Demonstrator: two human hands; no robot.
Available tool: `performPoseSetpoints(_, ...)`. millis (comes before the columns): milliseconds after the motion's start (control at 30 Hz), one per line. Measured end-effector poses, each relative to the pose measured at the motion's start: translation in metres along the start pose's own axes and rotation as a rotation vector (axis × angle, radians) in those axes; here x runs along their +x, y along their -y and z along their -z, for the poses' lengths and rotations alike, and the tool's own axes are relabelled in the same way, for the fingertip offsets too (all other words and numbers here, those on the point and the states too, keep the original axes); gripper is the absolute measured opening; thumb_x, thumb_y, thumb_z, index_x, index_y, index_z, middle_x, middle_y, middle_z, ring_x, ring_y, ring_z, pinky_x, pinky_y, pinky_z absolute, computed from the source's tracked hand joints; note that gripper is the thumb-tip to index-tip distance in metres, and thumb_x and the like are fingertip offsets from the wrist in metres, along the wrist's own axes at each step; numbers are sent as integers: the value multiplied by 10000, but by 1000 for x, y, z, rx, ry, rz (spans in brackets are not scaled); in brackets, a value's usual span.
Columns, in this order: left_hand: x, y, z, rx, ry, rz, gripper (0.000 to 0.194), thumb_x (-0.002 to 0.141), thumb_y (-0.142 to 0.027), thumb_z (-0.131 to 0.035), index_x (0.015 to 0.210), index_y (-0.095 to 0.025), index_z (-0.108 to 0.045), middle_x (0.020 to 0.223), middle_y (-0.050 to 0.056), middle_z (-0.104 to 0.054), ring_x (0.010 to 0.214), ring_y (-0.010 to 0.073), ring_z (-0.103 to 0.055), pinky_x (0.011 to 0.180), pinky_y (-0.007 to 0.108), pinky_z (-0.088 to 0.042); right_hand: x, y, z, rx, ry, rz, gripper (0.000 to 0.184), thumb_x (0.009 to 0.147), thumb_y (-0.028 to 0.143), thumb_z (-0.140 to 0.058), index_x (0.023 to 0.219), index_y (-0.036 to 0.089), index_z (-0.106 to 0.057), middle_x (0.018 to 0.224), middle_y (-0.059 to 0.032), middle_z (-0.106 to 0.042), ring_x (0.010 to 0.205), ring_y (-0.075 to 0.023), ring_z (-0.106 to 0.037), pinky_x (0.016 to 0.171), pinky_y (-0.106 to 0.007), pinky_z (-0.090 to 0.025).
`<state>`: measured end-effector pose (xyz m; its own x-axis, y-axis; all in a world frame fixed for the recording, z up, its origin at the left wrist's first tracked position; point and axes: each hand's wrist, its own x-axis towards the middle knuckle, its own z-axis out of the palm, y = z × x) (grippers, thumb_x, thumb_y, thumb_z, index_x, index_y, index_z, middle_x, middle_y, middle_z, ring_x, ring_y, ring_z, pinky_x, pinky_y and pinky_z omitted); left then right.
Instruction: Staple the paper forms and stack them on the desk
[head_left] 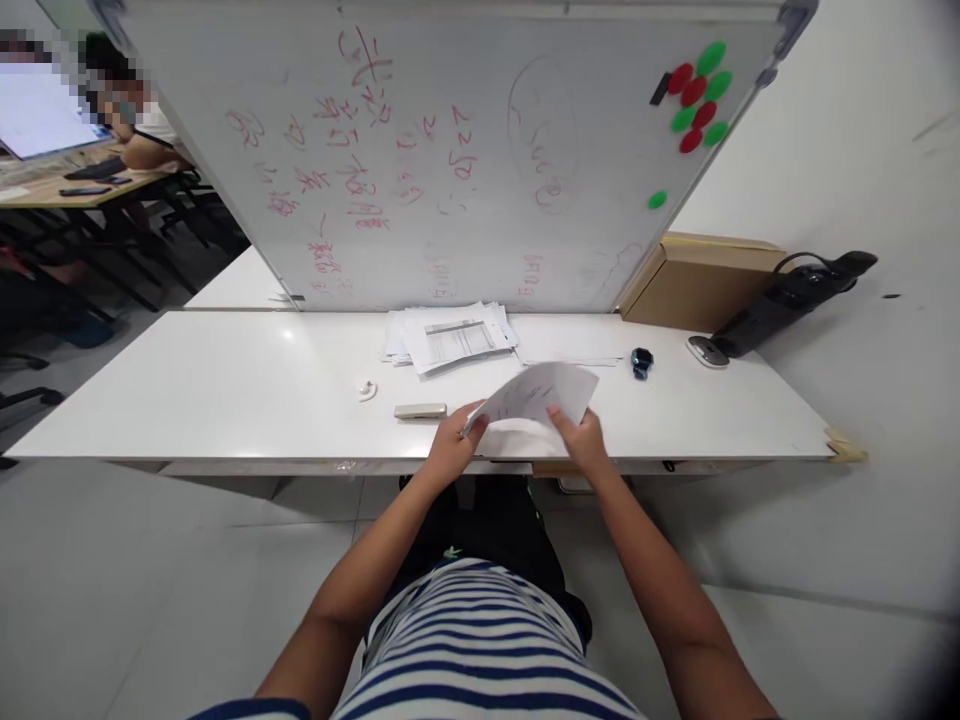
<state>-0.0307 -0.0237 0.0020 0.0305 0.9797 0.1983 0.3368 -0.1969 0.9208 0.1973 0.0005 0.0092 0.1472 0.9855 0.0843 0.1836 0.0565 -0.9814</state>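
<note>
A striped shirt is nearest. The left hand pinches the left edge of the bendy papers; the right hand grips their right side, thumb on top. They look light, floppy and easy to crease, so the 2 side edges are best to hold. They are over the front edge of the shiny white desk. From them, a stapler sits at 9 o'clock, a whiteboard at 12 and a watch at 2.
</note>
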Motion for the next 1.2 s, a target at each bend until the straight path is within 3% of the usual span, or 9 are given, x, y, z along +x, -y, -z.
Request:
performPoseSetpoints(100,1,1,-1,-113,-58,72,388,880,-481,-554,1083,-183,-697,1099,72,-709,1060,266,-630,917,399,-490,3,0,4,8,-18,58,497,726,529,-704,1050,154,-698,1052,-121,-725,1013,-285,-653,913,-452,-502)
performPoseSetpoints(200,5,2,-3,-159,-31,186,390,858,-484,-574,1017,-156,-711,1023,73,-725,975,259,-650,844,375,-511,-2,-11,-1,-29,46,-54,509,678,526,-735,1015,145,-707,1040,-130,-726,1002,-295,-658,917,-468,-498)
performPoseSetpoints(367,7,9,-8,-129,-13,148,384,865,-481,-557,1047,-177,-702,1043,55,-718,997,257,-636,858,371,-502,-13,-26,-11,-43,44,-113,483,671,495,-744,1016,159,-708,1071,-121,-721,1060,-298,-642,966,-461,-475)
performPoseSetpoints(567,-4,9,-3,-172,-21,278,424,849,-492,-573,1037,-131,-690,1010,105,-718,952,274,-656,821,392,-524,-24,-22,-4,-91,41,-143,446,741,513,-683,990,144,-714,1063,-131,-726,1042,-312,-652,951,-470,-490)
performPoseSetpoints(700,-22,2,12,-195,20,226,491,870,-459,-577,1284,-197,-553,1234,101,-642,1112,263,-607,896,379,-514,-42,-21,9,-72,98,-309,435,729,484,-721,1012,153,-715,1082,-120,-724,1031,-320,-662,927,-461,-519)
performPoseSetpoints(800,-30,-3,32,-211,-46,170,495,914,-431,-532,1363,-242,-442,1292,96,-602,1174,230,-578,936,367,-500,-59,-21,16,53,152,-487,451,721,418,-753,1075,144,-697,1155,-117,-699,1055,-295,-661,939,-414,-528)
performPoseSetpoints(967,-18,-3,71,168,-226,34,339,970,-409,-419,1245,-250,-537,1210,68,-643,1174,219,-569,1004,407,-454,-76,-25,12,165,174,-674,399,733,318,-742,1064,103,-691,1133,-127,-706,1024,-285,-680,923,-391,-541)
performPoseSetpoints(1067,1,4,85,485,-144,-72,330,978,-399,-383,1141,-231,-616,1177,65,-662,1161,235,-568,1013,428,-441,-77,-28,5,159,170,-688,360,727,292,-741,1032,105,-702,1106,-123,-716,1014,-289,-684,894,-381,-554)
performPoseSetpoints(1200,27,13,86,652,17,-195,360,989,-381,-340,1117,-213,-631,1175,55,-668,1167,228,-563,1023,410,-433,-73,-31,-5,122,201,-684,360,721,292,-741,1023,100,-702,1067,-126,-729,964,-281,-699,820,-353,-572)
